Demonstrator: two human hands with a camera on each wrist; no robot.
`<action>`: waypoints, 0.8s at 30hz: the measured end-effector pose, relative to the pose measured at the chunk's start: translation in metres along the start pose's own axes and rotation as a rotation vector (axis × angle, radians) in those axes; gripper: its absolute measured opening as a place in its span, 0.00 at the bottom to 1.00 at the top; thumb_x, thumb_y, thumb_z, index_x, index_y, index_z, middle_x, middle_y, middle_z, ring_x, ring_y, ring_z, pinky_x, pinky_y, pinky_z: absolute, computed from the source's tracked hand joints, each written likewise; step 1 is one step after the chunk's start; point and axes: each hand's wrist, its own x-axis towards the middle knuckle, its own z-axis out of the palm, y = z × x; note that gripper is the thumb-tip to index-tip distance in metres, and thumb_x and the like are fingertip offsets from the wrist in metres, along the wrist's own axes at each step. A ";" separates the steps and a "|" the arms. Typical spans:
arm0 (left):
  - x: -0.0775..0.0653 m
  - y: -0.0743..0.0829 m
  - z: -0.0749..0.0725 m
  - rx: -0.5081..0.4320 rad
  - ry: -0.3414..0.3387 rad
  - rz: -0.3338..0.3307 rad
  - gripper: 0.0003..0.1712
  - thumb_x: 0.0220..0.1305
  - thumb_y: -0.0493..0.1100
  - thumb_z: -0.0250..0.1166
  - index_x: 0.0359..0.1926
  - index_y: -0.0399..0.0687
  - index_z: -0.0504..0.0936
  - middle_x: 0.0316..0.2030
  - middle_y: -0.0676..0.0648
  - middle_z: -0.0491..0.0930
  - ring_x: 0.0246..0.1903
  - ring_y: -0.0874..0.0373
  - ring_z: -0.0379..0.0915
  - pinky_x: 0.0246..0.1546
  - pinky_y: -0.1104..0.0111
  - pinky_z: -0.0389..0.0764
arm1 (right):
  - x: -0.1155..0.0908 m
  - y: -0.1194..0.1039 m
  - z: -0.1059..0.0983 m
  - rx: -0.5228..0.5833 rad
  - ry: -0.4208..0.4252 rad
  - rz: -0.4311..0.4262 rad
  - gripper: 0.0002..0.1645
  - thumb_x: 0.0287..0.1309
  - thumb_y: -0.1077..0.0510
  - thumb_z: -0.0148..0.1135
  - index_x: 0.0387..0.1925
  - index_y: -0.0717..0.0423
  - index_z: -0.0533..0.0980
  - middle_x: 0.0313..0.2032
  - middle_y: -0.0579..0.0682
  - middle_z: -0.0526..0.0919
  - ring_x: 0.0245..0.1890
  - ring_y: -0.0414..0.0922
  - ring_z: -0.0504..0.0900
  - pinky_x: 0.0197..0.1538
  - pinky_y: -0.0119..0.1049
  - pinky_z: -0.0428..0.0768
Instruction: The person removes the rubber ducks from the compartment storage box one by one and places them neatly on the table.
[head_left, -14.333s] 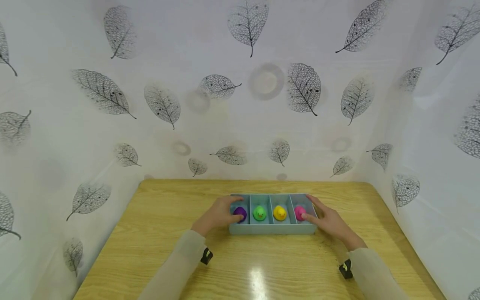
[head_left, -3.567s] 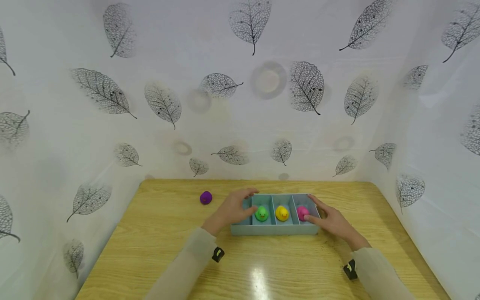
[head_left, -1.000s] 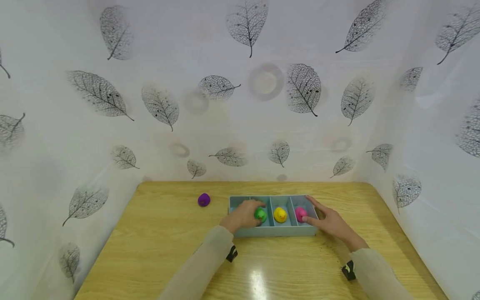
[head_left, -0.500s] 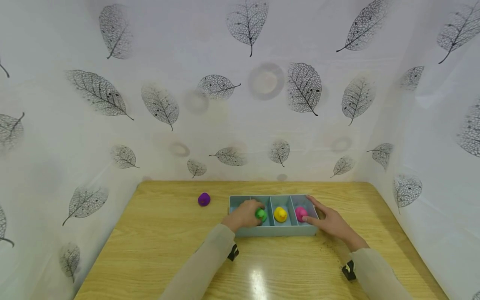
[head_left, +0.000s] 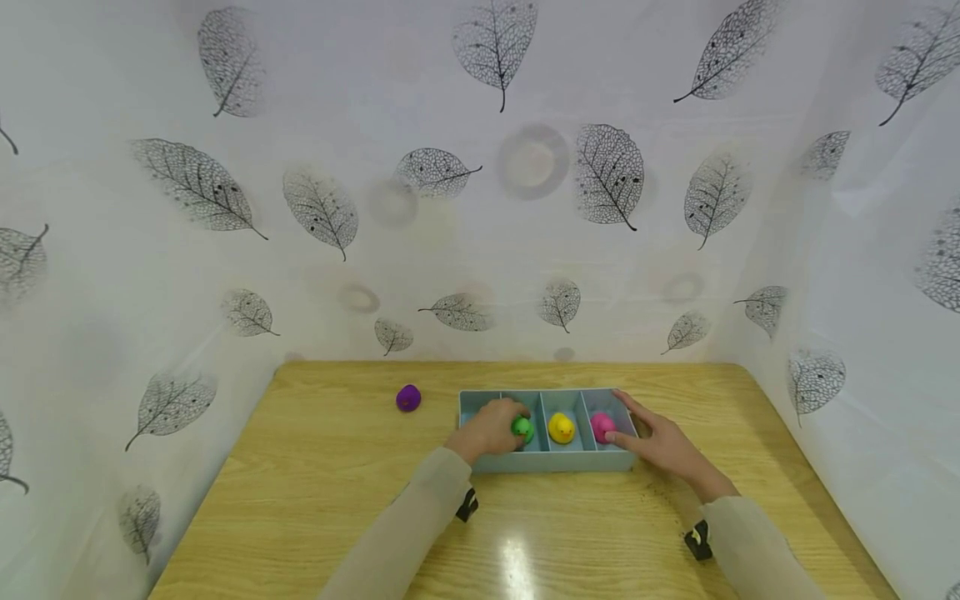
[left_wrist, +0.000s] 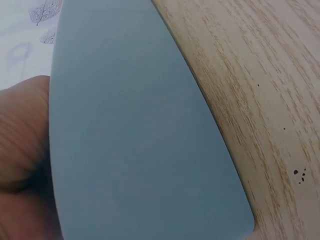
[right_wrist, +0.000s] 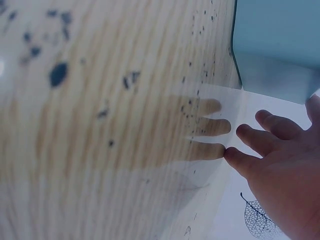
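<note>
A pale blue divided box stands on the table in the head view. My left hand reaches into its second compartment from the left, thumb and fingers curled round a green rubber duck. A yellow rubber duck sits in the third compartment and a pink one in the rightmost. My right hand grips the box's right end, its thumb over the wall beside the pink rubber duck. In the left wrist view, the box's wall hides most of the left hand.
A purple rubber duck lies on the wooden table, left of the box. White leaf-printed sheets enclose the table at the back and both sides. Dark specks dot the tabletop near the right hand.
Since the oldest frame, the purple duck has gone from the leftmost compartment to the table. My left hand has moved right onto the green duck; over the last second both hands stay almost still.
</note>
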 end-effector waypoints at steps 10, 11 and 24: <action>-0.001 0.000 -0.001 -0.008 0.002 0.015 0.23 0.67 0.40 0.73 0.62 0.45 0.84 0.54 0.46 0.83 0.42 0.60 0.72 0.43 0.69 0.79 | 0.000 0.000 0.000 -0.010 0.008 -0.004 0.54 0.67 0.32 0.65 0.85 0.40 0.52 0.81 0.66 0.57 0.76 0.74 0.61 0.69 0.77 0.66; -0.001 0.000 -0.001 -0.009 0.002 0.018 0.22 0.67 0.40 0.72 0.62 0.45 0.84 0.55 0.46 0.83 0.42 0.60 0.72 0.43 0.69 0.80 | 0.000 0.000 0.000 -0.008 0.008 -0.005 0.54 0.67 0.33 0.65 0.85 0.39 0.52 0.81 0.66 0.57 0.76 0.74 0.61 0.69 0.77 0.66; -0.002 -0.007 0.002 -0.037 0.046 0.103 0.21 0.68 0.43 0.73 0.60 0.45 0.85 0.52 0.46 0.84 0.44 0.60 0.74 0.48 0.68 0.80 | 0.000 0.000 -0.001 -0.007 0.004 0.001 0.54 0.67 0.32 0.65 0.85 0.35 0.51 0.80 0.67 0.57 0.76 0.73 0.61 0.69 0.77 0.66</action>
